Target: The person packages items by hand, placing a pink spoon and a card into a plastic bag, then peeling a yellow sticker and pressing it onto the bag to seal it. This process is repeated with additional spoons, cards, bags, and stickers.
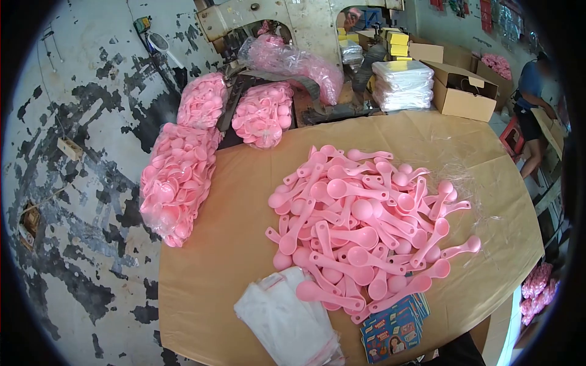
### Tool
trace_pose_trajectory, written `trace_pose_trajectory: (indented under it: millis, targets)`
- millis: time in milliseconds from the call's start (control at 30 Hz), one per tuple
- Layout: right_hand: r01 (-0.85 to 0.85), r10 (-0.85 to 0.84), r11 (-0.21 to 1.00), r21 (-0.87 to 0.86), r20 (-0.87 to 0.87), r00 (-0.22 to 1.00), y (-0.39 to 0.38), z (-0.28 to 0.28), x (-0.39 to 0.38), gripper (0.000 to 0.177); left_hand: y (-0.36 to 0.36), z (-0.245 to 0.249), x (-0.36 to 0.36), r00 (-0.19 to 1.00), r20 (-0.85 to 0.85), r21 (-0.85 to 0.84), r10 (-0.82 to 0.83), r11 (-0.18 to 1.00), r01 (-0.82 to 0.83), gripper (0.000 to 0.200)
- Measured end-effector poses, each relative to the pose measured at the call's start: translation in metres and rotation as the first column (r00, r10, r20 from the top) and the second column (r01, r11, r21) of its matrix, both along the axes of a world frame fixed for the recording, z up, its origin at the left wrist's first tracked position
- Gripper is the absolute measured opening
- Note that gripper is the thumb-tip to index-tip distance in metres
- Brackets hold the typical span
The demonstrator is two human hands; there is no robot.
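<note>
Neither my left hand nor my right hand shows in the head view. A large heap of pink plastic spoons (360, 226) lies spread over the brown paper-covered table (213, 287). Below the heap, near the table's front edge, is a stack of clear plastic bags (284, 317). To its right lie blue printed cards (394, 329), fanned out and partly under the lowest spoons. Thin clear plastic scraps (482, 207) rest at the heap's right side.
Filled bags of pink spoons (177, 183) stand at the table's left and back edges. Behind the table are a stack of packed plastic (403, 85), an open cardboard box (467, 94) and metal machinery (268, 18). Another person (531, 110) is at the far right.
</note>
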State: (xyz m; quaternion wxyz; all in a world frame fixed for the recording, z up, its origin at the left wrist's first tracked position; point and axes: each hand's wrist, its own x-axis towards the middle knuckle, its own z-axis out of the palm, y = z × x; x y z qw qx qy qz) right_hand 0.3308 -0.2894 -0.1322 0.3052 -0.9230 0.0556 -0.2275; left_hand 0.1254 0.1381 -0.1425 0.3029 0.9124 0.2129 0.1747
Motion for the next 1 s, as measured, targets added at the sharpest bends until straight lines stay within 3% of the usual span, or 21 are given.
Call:
trace_pose_trajectory:
  millis: [267, 567, 800, 1000]
  targets:
    - [0.146, -0.142, 0.985, -0.091, 0.047, 0.989, -0.054, 0.049, 0.103, 0.027, 0.0, -0.002, 0.008, 1.0, -0.01, 0.061, 0.003, 0.998, -0.002, 0.047]
    - [0.204, -0.199, 0.969, -0.138, 0.052, 0.979, -0.1, 0.075, 0.157, 0.027, 0.0, -0.011, 0.014, 1.0, -0.01, 0.063, 0.025, 0.998, -0.024, 0.048]
    - [0.175, -0.171, 0.973, -0.149, 0.041, 0.984, -0.081, 0.054, 0.142, 0.027, 0.001, -0.017, 0.01, 0.999, -0.002, 0.076, 0.046, 0.996, -0.046, 0.048]
    - [0.091, -0.088, 0.981, -0.171, 0.025, 0.996, -0.044, -0.004, 0.058, 0.027, 0.002, -0.019, 0.007, 0.999, 0.002, 0.082, 0.053, 0.995, -0.053, 0.049]
